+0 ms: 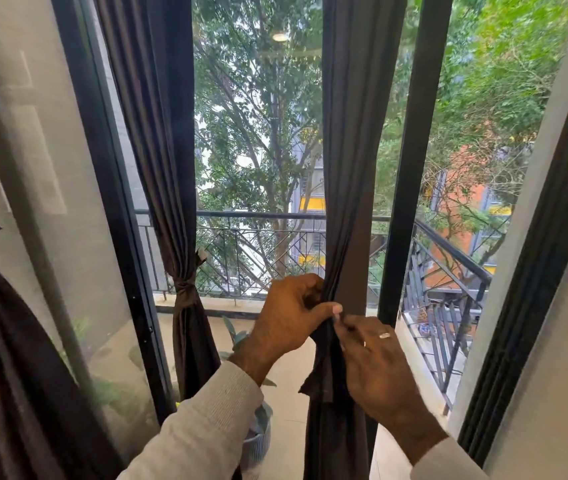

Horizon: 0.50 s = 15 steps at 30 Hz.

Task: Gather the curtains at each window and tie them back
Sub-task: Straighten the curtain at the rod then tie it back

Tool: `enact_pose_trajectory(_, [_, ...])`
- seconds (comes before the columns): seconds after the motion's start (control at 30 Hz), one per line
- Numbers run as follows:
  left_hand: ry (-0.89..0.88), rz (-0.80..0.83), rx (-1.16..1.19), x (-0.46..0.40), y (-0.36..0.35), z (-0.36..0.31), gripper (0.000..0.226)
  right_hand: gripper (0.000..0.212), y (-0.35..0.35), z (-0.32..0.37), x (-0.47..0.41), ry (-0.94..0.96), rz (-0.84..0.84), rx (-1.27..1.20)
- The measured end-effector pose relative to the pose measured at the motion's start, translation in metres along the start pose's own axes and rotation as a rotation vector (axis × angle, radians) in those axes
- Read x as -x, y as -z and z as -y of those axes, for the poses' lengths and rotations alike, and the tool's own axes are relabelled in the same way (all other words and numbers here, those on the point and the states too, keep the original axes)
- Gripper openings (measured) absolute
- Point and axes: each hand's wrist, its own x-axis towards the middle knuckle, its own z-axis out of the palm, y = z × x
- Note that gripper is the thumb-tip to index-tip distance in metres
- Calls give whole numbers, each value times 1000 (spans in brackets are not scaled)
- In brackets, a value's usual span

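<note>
Dark curtain [348,168] hangs vertical, bunched at waist; left hand [289,317] grips the gather; right hand [376,372] pinches its tie [317,382]. Left curtain [158,133] already tied, upright.

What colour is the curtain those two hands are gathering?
The curtain is a plain dark brown-grey with no pattern, seen best in the head view, the only one.

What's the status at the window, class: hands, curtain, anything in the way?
Left hand and right hand both pinching the gathered curtain, tie not yet closed. Curtain beside it already tied. Nothing in the way.
</note>
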Motion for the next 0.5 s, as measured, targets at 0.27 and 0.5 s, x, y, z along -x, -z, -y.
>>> enact_pose_trajectory(0.27, [92, 81, 209, -5, 8, 8, 25, 48, 0, -36, -29, -889, -88, -764])
enact_pose_trajectory(0.5, [128, -9, 21, -9, 5, 12, 29, 7, 3, -7, -2, -501, -297, -68])
